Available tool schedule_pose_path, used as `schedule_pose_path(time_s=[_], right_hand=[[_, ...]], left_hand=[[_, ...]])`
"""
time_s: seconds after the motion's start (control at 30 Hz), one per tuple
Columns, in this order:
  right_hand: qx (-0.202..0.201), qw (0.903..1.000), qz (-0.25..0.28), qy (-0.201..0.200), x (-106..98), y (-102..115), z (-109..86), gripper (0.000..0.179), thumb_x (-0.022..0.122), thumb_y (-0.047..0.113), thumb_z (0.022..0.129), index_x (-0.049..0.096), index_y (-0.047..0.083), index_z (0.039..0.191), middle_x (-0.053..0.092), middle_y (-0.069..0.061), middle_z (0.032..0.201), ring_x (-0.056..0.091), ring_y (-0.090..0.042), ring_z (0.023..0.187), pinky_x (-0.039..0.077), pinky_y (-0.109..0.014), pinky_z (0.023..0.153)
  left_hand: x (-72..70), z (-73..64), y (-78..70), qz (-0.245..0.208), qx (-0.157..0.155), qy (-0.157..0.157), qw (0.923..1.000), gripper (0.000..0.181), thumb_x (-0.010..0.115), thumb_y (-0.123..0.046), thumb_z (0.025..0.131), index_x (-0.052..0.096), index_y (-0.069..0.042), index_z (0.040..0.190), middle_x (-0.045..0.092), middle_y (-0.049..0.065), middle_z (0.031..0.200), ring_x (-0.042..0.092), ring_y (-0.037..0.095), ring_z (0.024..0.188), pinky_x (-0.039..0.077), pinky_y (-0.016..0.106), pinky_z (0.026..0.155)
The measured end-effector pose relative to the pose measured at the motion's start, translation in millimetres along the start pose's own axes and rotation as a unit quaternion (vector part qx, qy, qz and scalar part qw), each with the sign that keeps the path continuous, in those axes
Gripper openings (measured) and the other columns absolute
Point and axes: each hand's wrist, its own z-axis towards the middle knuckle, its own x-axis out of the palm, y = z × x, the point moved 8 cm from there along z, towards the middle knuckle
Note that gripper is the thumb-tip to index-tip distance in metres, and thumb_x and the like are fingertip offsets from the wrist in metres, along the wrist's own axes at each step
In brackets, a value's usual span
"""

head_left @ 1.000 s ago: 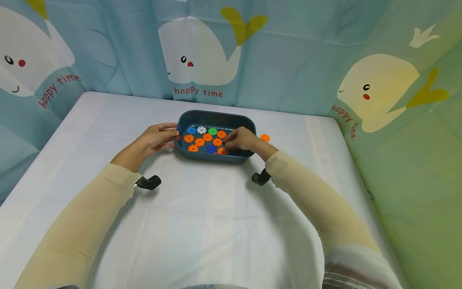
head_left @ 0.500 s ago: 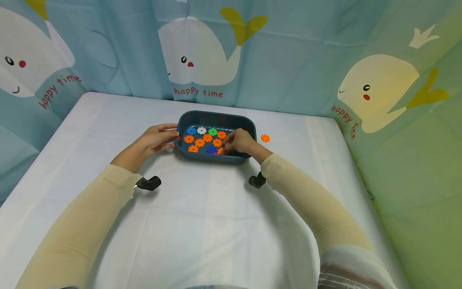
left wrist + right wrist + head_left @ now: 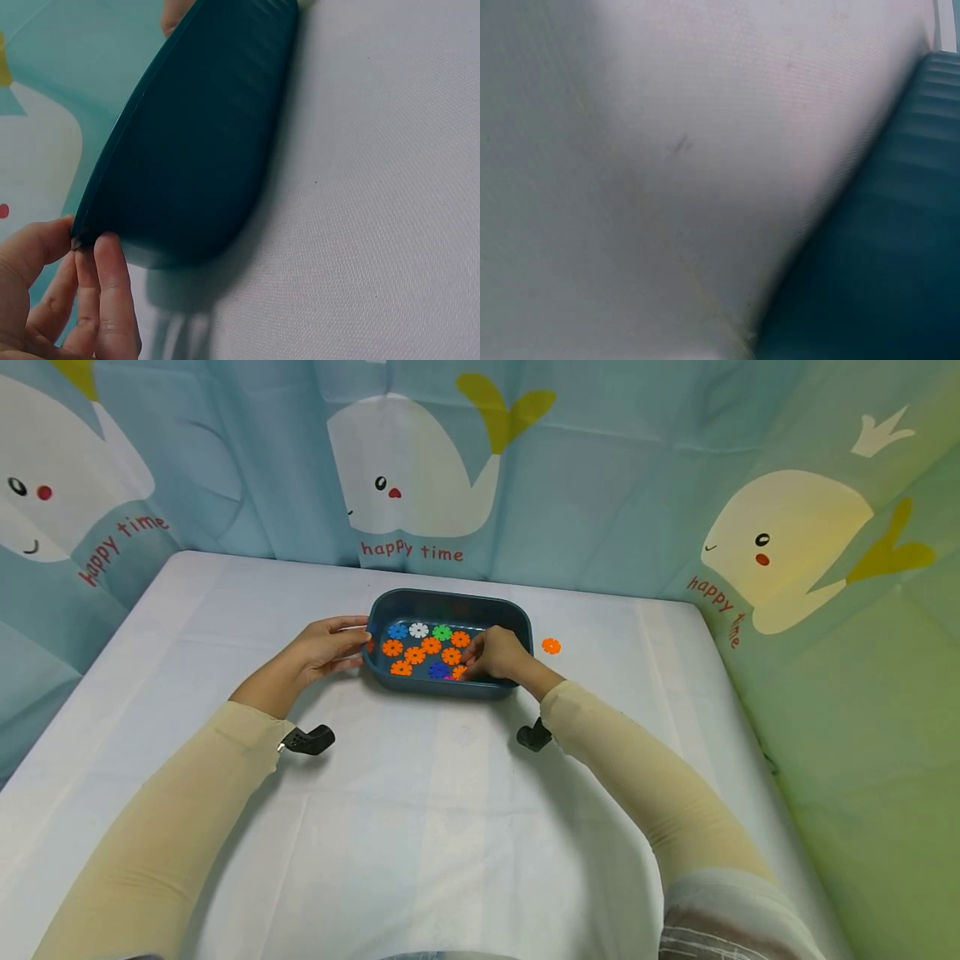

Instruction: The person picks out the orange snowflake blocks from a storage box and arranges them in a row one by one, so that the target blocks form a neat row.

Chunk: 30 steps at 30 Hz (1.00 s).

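A dark blue-green plastic basin (image 3: 450, 688) stands near the back of the table. My left hand (image 3: 322, 646) holds its left end; in the left wrist view the thumb and fingers (image 3: 114, 296) pinch its rim. Inside lie several flat notched flower-shaped discs: orange discs (image 3: 415, 655), a light blue disc (image 3: 397, 631), a white disc (image 3: 418, 630), a green disc (image 3: 442, 632) and a dark blue disc (image 3: 438, 670). My right hand (image 3: 501, 653) reaches into the right half, fingers bent down beside an orange disc (image 3: 458, 673). Whether they grip one is hidden. A bit of pink shows there.
One loose orange disc (image 3: 551, 646) lies on the white-covered table (image 3: 420, 827), right of the basin. A blue curtain (image 3: 600, 510) with whale prints hangs close behind, and a green one (image 3: 862, 710) borders the right. Black wrist mounts (image 3: 310, 740) jut inward from both sleeves.
The right hand and forearm have shifted slightly to the left and towards me, with the fingers still among the discs. The left hand and the basin stay in place.
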Motion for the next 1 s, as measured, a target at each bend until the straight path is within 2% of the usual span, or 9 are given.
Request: schedule_pose_path(time_s=[0.27, 0.5, 0.67, 0.8, 1.0], right_hand=[[0.0, 1.0, -0.003, 0.003, 0.4, -0.6, -0.1, 0.019, 0.083, 0.012, 0.079, 0.073, 0.002, 0.091, 0.071, -0.008, 0.084, 0.059, -0.013, 0.072, 0.052, -0.021, 0.073], [0.004, 0.9999, -0.003, 0.012, 0.0, 0.2, -0.9, 0.017, 0.082, 0.013, 0.082, 0.069, 0.004, 0.088, 0.064, -0.004, 0.077, 0.055, -0.016, 0.075, 0.049, -0.023, 0.072], [0.007, 0.9997, 0.005, 0.021, -1.2, 1.5, -1.6, 0.015, 0.079, 0.01, 0.084, 0.068, 0.003, 0.089, 0.06, -0.003, 0.076, 0.053, -0.016, 0.077, 0.048, -0.023, 0.073], [0.008, 0.9991, 0.025, 0.032, -1.0, 1.8, -1.7, 0.011, 0.075, 0.006, 0.086, 0.069, 0.0, 0.093, 0.064, -0.005, 0.078, 0.057, -0.014, 0.073, 0.052, -0.022, 0.071], [0.005, 0.9982, 0.031, 0.052, -2.3, 4.0, -3.1, 0.011, 0.071, 0.005, 0.09, 0.071, -0.002, 0.098, 0.071, -0.011, 0.088, 0.064, -0.014, 0.072, 0.057, -0.025, 0.074]], left_hand=[[-0.4, -0.5, 0.2, -0.004, 0.002, 0.002, 1.0, 0.056, 0.063, -0.015, 0.097, 0.043, -0.014, 0.149, 0.065, 0.001, 0.121, 0.061, 0.017, 0.117, 0.058, 0.024, 0.083], [-0.1, -0.6, -0.9, 0.002, 0.001, -0.002, 1.0, 0.055, 0.062, -0.016, 0.097, 0.043, -0.015, 0.149, 0.06, 0.006, 0.132, 0.061, 0.017, 0.119, 0.058, 0.023, 0.082], [-0.8, -1.4, -1.7, 0.005, 0.0, -0.003, 1.0, 0.055, 0.063, -0.016, 0.097, 0.044, -0.015, 0.149, 0.064, 0.001, 0.123, 0.062, 0.015, 0.115, 0.058, 0.022, 0.082], [-1.1, -1.4, -1.9, 0.002, 0.0, -0.002, 1.0, 0.055, 0.063, -0.016, 0.097, 0.044, -0.015, 0.149, 0.067, -0.003, 0.114, 0.064, 0.013, 0.111, 0.057, 0.024, 0.085], [-1.3, 0.2, -0.9, -0.002, 0.0, -0.003, 1.0, 0.056, 0.064, -0.016, 0.096, 0.045, -0.015, 0.148, 0.066, -0.001, 0.117, 0.065, 0.012, 0.107, 0.057, 0.025, 0.087]])
